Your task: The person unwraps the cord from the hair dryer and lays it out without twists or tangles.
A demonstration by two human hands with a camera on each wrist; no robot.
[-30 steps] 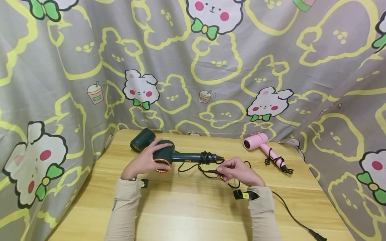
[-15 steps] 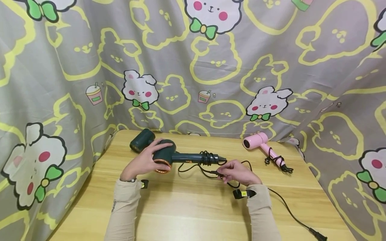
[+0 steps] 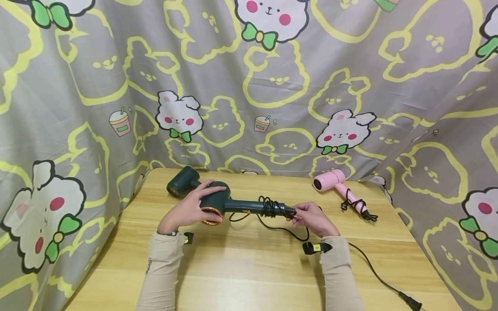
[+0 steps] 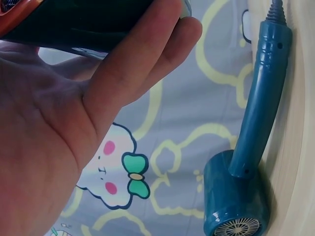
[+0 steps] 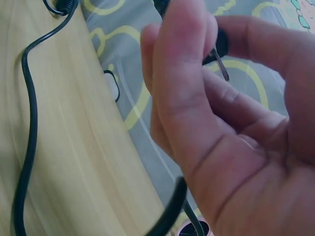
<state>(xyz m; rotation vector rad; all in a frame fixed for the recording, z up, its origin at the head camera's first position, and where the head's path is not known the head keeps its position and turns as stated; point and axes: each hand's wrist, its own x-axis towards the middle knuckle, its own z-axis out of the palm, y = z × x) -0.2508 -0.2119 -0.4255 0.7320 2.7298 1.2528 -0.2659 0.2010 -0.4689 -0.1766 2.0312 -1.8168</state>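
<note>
My left hand (image 3: 190, 207) grips the head of a dark green hair dryer (image 3: 249, 206) with a copper rim. Its handle points right, and a black cord (image 3: 268, 206) is wound round the handle's lower part. At the handle's tip, my right hand (image 3: 313, 219) pinches a small black plug (image 5: 222, 45) between thumb and fingers; a metal prong shows in the right wrist view. A loop of cord hangs below the handle. In the left wrist view, the held dryer's head fills the top left corner, with fingers spread over it.
A second dark green hair dryer (image 3: 183, 181) lies at the table's back left. At back right lies a pink hair dryer (image 3: 330, 181) with its cord wrapped. Another black cord runs along the right side to a plug (image 3: 410, 301). A patterned curtain (image 3: 288, 95) surrounds the table (image 3: 241, 268).
My right hand has moved up and slightly right with the plug, from below the handle to its tip. The held hair dryer has shifted slightly right, and its handle end now sits a little lower.
</note>
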